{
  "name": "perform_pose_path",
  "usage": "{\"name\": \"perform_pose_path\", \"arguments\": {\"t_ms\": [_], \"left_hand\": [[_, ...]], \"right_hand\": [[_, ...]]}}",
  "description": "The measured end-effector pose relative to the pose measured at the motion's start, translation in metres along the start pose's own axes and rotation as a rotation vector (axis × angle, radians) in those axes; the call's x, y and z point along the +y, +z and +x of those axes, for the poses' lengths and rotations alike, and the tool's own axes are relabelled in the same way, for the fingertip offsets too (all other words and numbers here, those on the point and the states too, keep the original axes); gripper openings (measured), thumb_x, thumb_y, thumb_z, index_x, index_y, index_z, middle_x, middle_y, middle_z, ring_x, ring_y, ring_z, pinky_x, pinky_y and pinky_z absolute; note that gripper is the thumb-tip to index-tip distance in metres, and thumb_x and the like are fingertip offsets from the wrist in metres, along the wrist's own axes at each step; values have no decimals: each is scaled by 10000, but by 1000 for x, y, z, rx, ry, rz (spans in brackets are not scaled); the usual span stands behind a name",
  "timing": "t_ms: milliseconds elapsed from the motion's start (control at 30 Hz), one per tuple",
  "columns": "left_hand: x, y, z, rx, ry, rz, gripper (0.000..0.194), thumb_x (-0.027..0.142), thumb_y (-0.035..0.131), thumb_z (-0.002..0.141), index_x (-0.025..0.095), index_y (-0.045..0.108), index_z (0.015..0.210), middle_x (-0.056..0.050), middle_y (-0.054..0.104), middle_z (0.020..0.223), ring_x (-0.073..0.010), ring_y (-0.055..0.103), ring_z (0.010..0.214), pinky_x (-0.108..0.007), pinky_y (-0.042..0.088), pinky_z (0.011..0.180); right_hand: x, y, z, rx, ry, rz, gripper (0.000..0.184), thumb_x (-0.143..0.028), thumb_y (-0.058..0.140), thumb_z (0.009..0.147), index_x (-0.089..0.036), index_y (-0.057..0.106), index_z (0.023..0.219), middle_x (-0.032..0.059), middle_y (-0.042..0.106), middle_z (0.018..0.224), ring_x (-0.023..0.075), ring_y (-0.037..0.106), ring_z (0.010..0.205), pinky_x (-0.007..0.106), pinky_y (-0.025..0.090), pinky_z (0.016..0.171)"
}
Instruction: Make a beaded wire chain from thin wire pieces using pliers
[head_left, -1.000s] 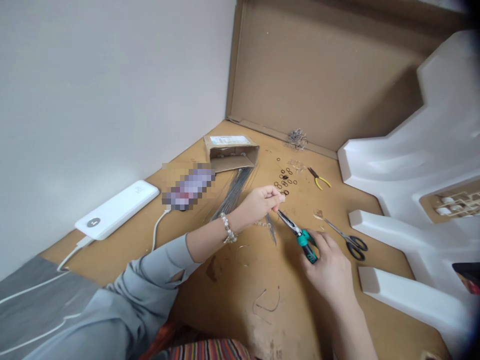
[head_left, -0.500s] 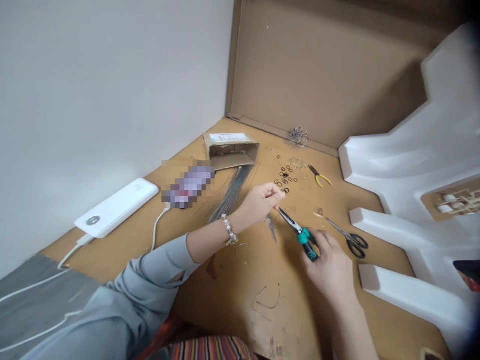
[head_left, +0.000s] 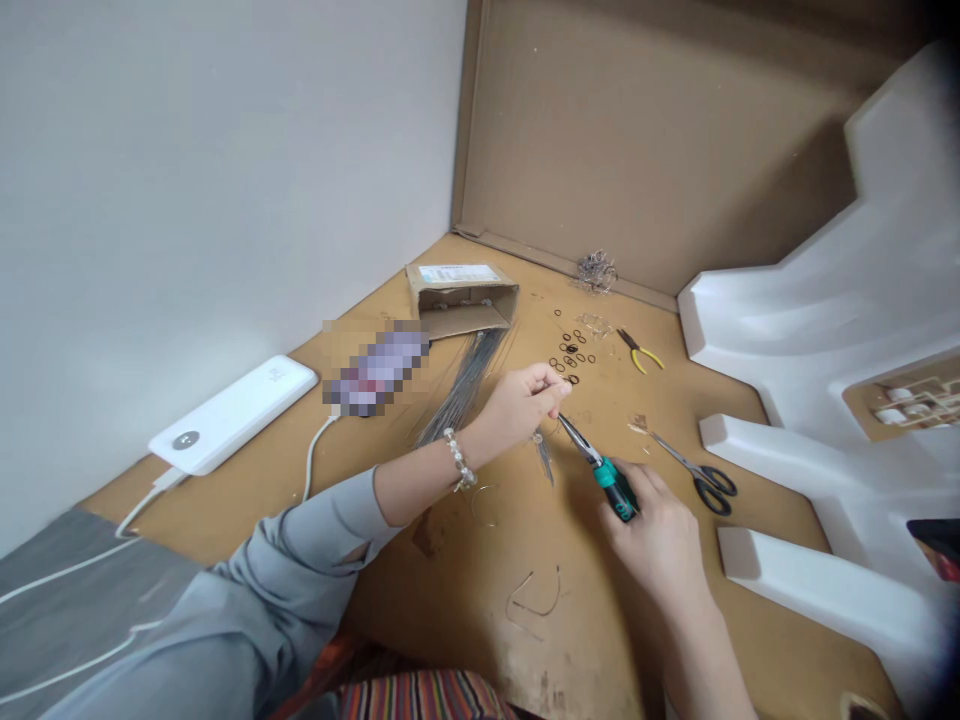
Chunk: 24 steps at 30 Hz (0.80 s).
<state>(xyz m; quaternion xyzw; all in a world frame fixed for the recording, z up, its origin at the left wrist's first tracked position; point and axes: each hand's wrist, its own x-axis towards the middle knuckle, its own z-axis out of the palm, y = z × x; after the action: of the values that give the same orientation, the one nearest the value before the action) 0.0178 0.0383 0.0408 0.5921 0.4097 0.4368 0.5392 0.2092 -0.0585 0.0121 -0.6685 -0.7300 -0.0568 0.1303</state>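
Head: right hand [head_left: 658, 528] grips tapered metal pliers [head_left: 602, 470].

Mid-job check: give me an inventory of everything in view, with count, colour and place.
Gripped pliers: one, green-black, right hand
Other pliers: one, yellow-handled, beyond scissors
Scissors: one, black-handled, right
Rings: over ten, dark, centre
Wire bundles: two, grey, beside left hand
Loose wires: several, thin, near edge
Tangles: two, silvery, back
Box: one, brown, back
Power bank: one, white, left
Pixelated object: one, purplish, by box
Cables: white, left; count unclear
Foam: white, right
Table: one, tan, underneath
Panel: one, brown, back
Bracelet: one, pale, left wrist
Left hand: one, centre
Right hand: one, right of centre
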Motion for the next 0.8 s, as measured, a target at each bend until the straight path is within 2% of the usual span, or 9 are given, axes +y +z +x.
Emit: {"name": "perform_pose_path", "arguments": {"t_ms": [533, 800], "left_hand": [[-2, 1, 1, 16, 14, -34, 226, 324, 527, 802, 152, 501, 658, 35, 504, 583, -54, 352, 482, -195, 296, 488], [3, 2, -2, 51, -22, -88, 225, 333, 538, 800, 154, 498, 670, 40, 494, 586, -49, 335, 469, -198, 281, 475]], "right_hand": [[-3, 0, -1, -2, 32, -6, 336, -212, 539, 717, -236, 584, 1050, 13, 674, 972, 206, 645, 820, 263, 435, 574], [-5, 0, -2, 11, 22, 5, 330, -191, 519, 709, -216, 610, 1025, 40, 693, 938, 209, 649, 739, 265, 435, 546]]}}
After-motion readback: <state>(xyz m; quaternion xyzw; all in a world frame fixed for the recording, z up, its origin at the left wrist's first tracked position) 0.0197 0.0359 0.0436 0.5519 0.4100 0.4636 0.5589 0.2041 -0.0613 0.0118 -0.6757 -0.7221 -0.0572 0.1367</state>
